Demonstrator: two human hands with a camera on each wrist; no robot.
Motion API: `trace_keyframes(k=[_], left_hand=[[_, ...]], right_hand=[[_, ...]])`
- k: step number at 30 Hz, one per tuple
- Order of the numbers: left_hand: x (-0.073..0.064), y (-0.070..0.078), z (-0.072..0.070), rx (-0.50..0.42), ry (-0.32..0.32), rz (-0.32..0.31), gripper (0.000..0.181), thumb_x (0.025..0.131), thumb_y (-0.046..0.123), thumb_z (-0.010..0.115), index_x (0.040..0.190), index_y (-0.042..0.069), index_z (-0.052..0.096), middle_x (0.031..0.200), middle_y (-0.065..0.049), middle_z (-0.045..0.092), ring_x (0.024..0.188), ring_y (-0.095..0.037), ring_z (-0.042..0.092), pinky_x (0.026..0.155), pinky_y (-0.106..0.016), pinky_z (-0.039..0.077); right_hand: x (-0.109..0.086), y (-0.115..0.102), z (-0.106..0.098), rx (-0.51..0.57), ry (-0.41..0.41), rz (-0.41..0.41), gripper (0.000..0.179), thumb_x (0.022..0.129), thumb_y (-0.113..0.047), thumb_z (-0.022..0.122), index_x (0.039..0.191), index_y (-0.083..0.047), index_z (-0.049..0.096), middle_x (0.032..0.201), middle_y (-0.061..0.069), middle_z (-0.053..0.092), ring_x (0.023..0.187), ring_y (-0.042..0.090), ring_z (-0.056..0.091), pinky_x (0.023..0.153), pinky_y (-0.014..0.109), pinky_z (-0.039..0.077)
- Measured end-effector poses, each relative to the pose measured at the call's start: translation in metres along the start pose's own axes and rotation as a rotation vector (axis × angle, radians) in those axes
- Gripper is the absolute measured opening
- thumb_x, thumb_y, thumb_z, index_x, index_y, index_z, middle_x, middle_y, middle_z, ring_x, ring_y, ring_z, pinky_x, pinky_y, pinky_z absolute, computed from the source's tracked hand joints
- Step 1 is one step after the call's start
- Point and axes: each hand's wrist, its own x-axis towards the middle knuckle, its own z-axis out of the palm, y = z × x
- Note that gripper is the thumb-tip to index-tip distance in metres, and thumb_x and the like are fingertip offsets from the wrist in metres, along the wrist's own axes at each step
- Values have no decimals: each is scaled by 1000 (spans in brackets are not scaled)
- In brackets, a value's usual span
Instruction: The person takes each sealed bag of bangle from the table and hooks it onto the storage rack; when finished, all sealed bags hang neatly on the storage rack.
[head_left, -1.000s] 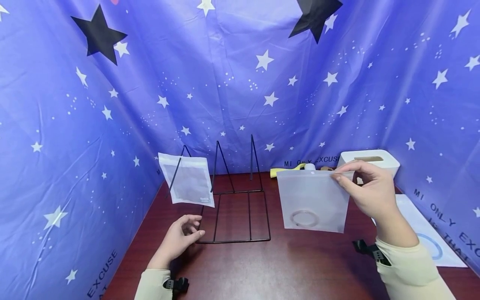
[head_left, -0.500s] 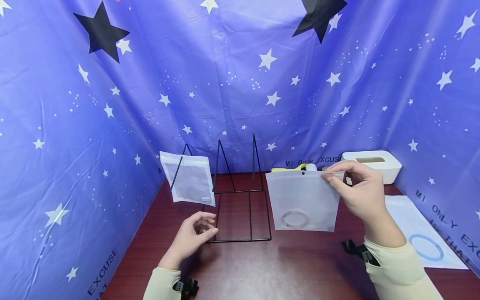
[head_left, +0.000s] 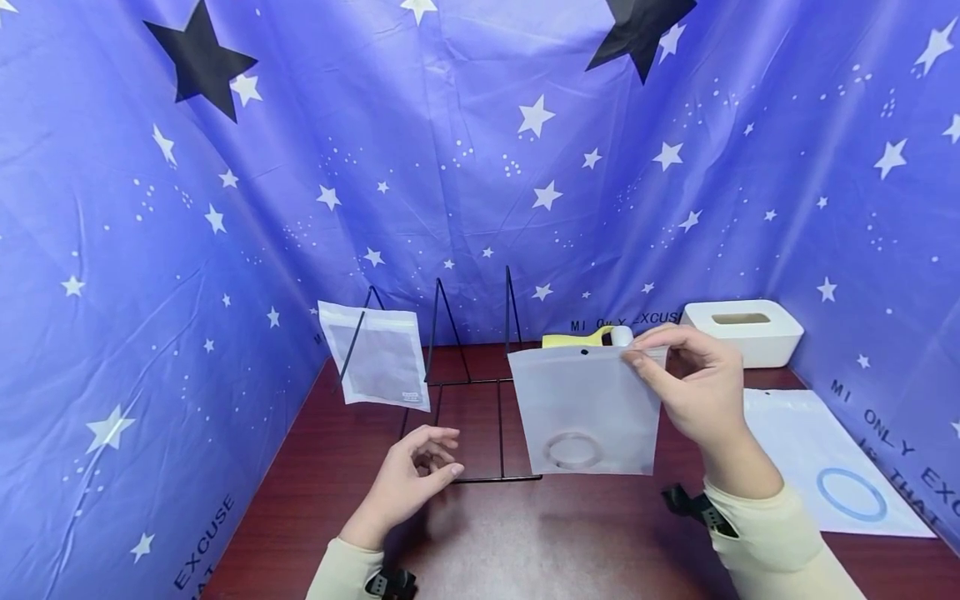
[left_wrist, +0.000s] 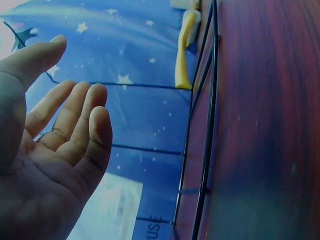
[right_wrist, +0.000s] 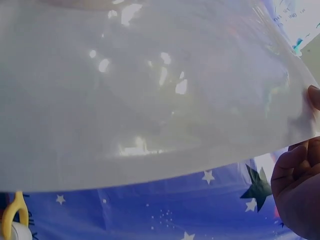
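Observation:
My right hand pinches the top right corner of a frosted zip bag, which hangs upright above the table with a faint ring shape low on it. In the right wrist view the glossy bag fills most of the picture. Fingers of my left hand are loosely bent and hold nothing, just over the front of a black wire rack. The left wrist view shows the palm bare. A smaller white pouch leans in the rack's left side.
Flat on the right of the table lies a white bag with a blue ring. Behind it stands a white tissue box. A yellow-handled object is partly hidden behind the held bag. Starry blue cloth surrounds the table.
My right hand has carried the frosted bag leftward, to the rack's right edge. My left hand has moved right along the rack's front. The small pouch stays in place.

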Motion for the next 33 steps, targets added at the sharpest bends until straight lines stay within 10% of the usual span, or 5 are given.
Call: trace_keyframes(k=[7, 15, 33], left_hand=[[2, 0, 11, -17, -34, 10, 41, 91, 12, 83, 129, 19, 70, 113, -1, 73, 92, -21, 72, 71, -32, 58], [1, 1, 22, -29, -91, -23, 41, 92, 17, 83, 131, 21, 70, 115, -8, 72, 93, -19, 72, 76, -34, 59], [-2, 8, 30, -97, -46, -21, 11, 88, 10, 85, 97, 13, 79, 84, 0, 75, 71, -9, 64, 61, -31, 57]], right_hand=[[-4, 6, 14, 0, -46, 5, 29, 71, 39, 64, 90, 18, 71, 88, 18, 75, 90, 24, 69, 78, 25, 54], [-11, 11, 33, -151, -48, 55, 26, 73, 30, 74, 90, 10, 74, 87, 10, 76, 77, 13, 64, 52, 20, 35], [-21, 20, 72, -176, -100, 162, 26, 78, 22, 79, 91, 0, 76, 87, 11, 77, 75, 13, 68, 58, 21, 47]])
